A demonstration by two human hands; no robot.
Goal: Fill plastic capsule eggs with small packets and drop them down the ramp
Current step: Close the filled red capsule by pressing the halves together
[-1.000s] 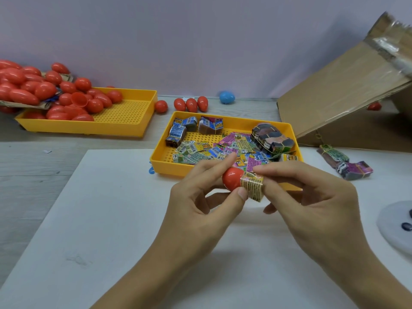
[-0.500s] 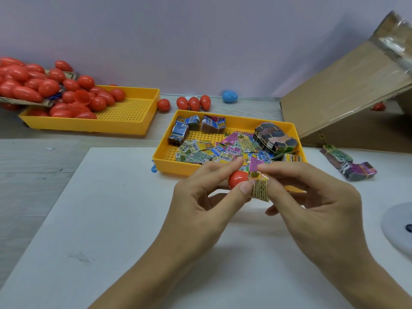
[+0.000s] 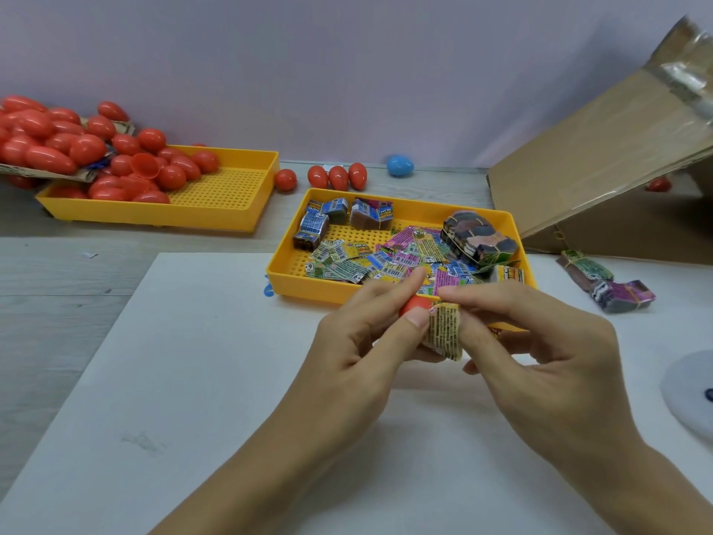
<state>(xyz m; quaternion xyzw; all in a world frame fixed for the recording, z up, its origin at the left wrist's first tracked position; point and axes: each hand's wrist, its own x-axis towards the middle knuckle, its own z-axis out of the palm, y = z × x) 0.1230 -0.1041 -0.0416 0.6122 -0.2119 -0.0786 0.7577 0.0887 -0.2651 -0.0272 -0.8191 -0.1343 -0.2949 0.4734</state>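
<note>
A red capsule egg [image 3: 414, 303] is pinched in the curled fingers of the left hand [image 3: 359, 361], steadied just before the packet tray [image 3: 513, 222], so that a folded packet [image 3: 444, 334], gripped by the right hand [image 3: 540, 361], can be pressed in.

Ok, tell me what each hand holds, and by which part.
Left hand grips the red capsule egg by its sides, thumb and forefinger. Right hand pinches the yellow packet at its right edge.
</note>
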